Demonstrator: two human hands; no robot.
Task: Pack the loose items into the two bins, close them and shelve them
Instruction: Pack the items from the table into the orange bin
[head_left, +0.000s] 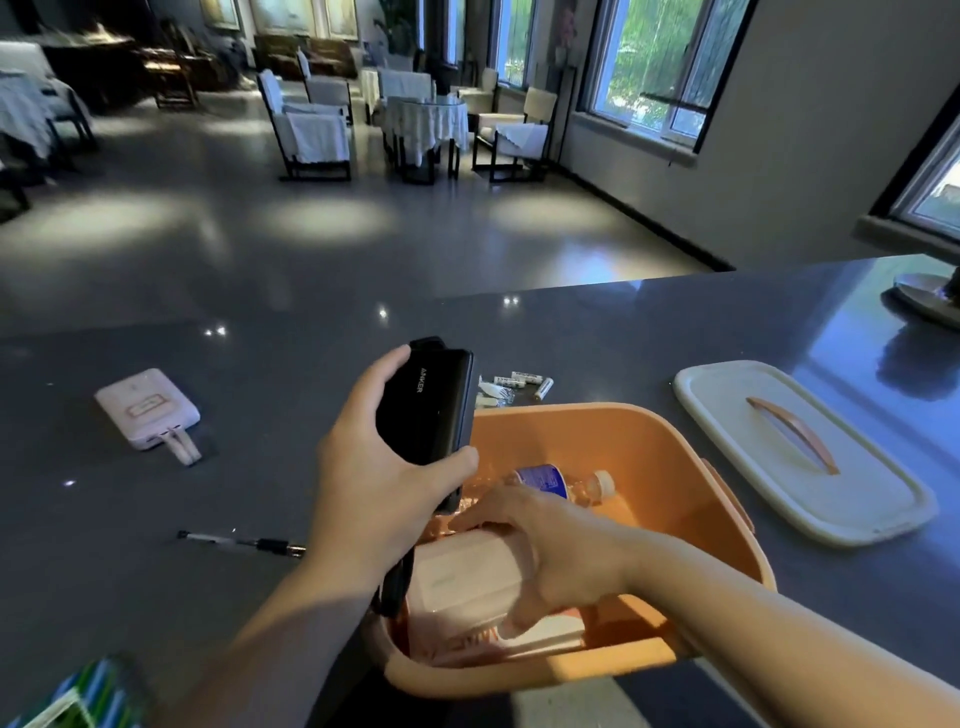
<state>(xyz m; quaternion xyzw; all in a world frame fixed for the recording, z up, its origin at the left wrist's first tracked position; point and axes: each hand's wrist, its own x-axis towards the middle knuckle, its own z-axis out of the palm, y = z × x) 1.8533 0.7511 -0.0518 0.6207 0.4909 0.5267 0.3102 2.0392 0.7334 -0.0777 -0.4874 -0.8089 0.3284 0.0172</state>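
Observation:
An orange bin stands open on the dark counter, near the front edge. Inside it lie a clear bottle with a blue label and a white box. My left hand grips a black power bank upright over the bin's left rim, a black cord hanging below it. My right hand reaches into the bin and holds the white box. The bin's white lid with an orange handle lies flat to the right. Loose on the counter are a pink power bank, a pen and several batteries.
The dark counter runs left and right, its far edge dropping to an open floor with chairs and tables. A metal stand base sits at the far right. A striped green and blue thing shows at the bottom left corner.

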